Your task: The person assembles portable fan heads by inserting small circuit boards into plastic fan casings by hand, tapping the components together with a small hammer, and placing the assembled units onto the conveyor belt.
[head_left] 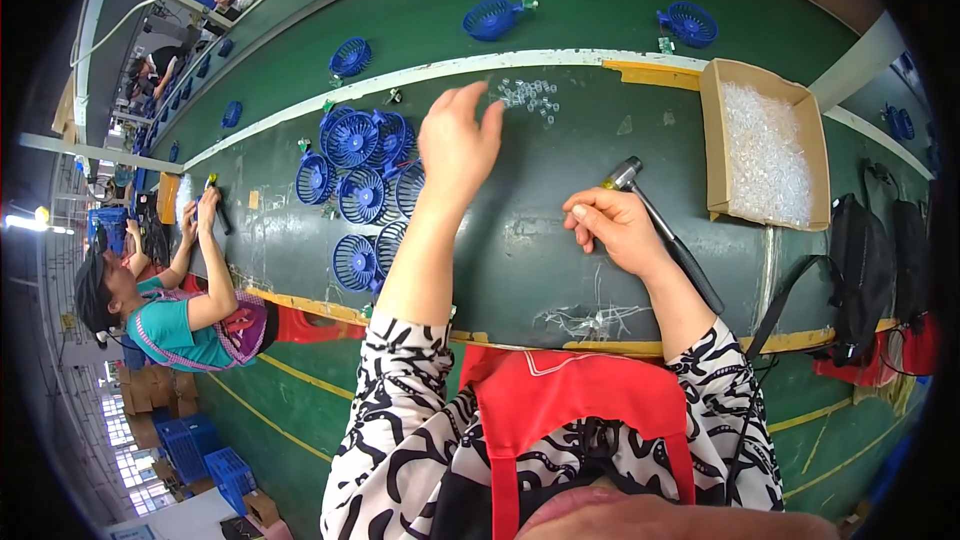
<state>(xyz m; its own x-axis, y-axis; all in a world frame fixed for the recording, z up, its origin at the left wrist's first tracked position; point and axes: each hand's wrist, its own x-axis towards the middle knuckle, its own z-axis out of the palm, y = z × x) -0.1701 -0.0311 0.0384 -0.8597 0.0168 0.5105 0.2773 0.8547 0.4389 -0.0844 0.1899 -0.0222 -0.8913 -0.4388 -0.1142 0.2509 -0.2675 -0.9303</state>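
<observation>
My left hand (460,140) is over the green worktable, its thumb apart from the fingers and nothing visible in it. Its fingertips come close to a loose scatter of small clear plastic pieces (530,95). Left of that forearm, several round blue slatted fan housings (352,140) sit clustered, some with small green circuit boards. Nearer to me, my right hand (615,225) is closed, thumb and forefinger pinched together; what they hold, if anything, is too small to make out. Behind it lies a hammer (680,250) with a metal head and black handle, partly covered by the wrist.
An open cardboard box (715,140) full of clear pieces stands right. Beyond a white rail (430,70), a green conveyor carries blue housings (490,18). A black bag (862,270) hangs far right. A co-worker (190,315) works at left; others are farther back.
</observation>
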